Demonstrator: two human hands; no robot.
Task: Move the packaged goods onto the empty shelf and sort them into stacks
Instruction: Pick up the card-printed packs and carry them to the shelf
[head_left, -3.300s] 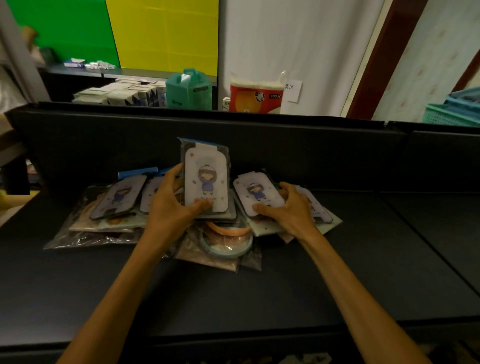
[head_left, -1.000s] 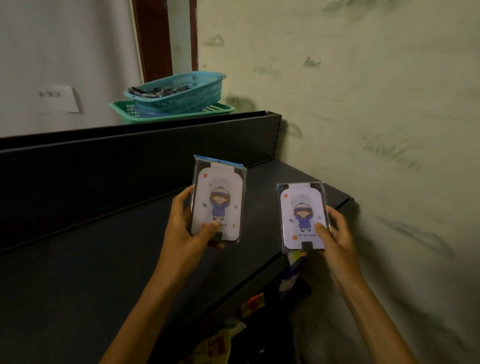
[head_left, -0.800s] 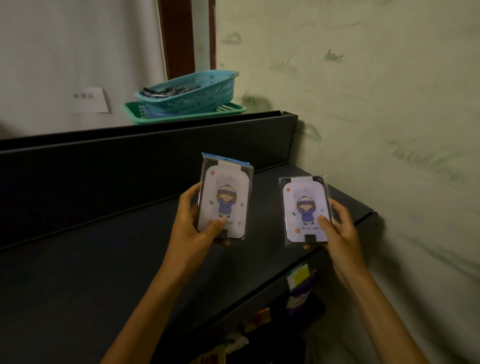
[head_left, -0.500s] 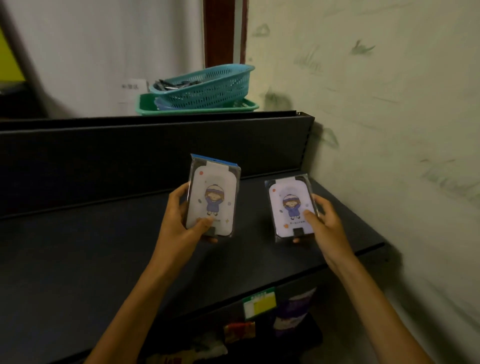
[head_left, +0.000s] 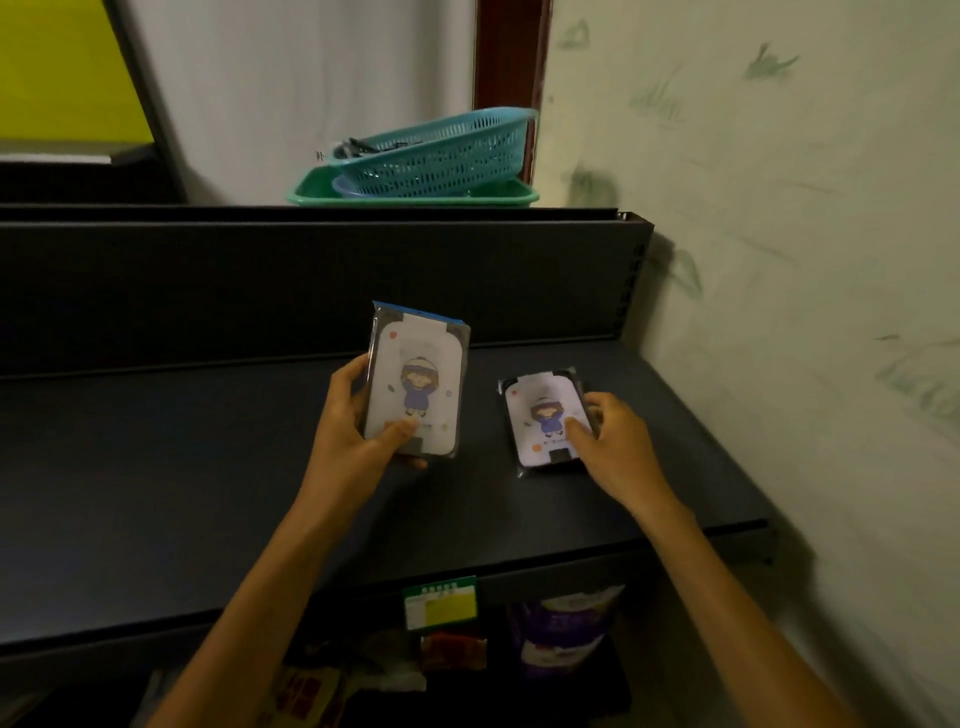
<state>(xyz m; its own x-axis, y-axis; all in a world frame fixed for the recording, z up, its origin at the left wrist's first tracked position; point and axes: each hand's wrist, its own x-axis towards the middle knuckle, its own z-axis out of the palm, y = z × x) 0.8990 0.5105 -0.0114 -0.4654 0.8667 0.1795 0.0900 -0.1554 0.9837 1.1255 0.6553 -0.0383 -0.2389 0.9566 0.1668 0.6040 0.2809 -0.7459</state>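
A long black shelf (head_left: 156, 493) runs across in front of the person, ending at its right end against a pale green wall (head_left: 779, 260) streaked with darker marks, and a black back panel (head_left: 260, 286) stands up behind it. On top of that panel sits a green tray (head_left: 415, 196) with a teal mesh basket (head_left: 441, 150) tilted inside it, some dark items lying in the basket, too small to make out. Both bare forearms reach in over the shelf. The left hand (head_left: 358, 431) grips the larger package (head_left: 415, 379), thumb across its lower front and fingers wrapped along its left edge, holding it upright and clear of the shelf surface; it is a clear-wrapped card with a cartoon figure in blue. The right hand (head_left: 613, 441) holds the smaller package (head_left: 545, 421), of the same design, down near the shelf's right end, thumb on its face and fingers along its right edge; it lies nearly flat, though I cannot tell whether it is fully resting on the shelf. The two packages sit near each other without touching. On the shelf's front edge hangs a green and yellow price tag (head_left: 440, 603), and below it some packaged goods (head_left: 561, 634) show dimly on a lower level.
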